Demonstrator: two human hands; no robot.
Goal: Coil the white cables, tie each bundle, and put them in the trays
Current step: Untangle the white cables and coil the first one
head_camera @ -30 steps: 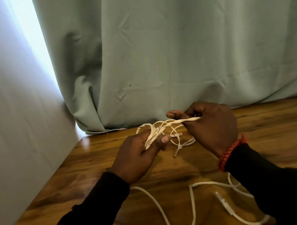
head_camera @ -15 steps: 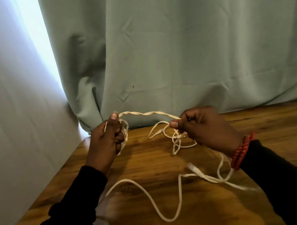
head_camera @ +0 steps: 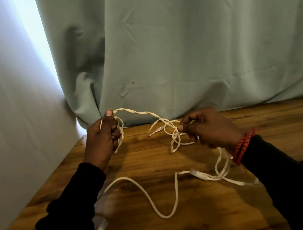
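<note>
Head view: left hand (head_camera: 101,139) gripping white cable (head_camera: 143,113), right hand (head_camera: 208,127) pinching, seemingly, its tangle above table (head_camera: 152,161).

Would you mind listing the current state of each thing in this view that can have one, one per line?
white cable: uncoiled and tangled, a twisted stretch held up between both hands, the rest trailing loose on the table.
left hand: grips a few loops of cable, thumb up.
right hand: pinches the cable at a knot of loops.
table: bears the slack cable.
curtain: drawn, hem resting on the table's far edge.
</note>
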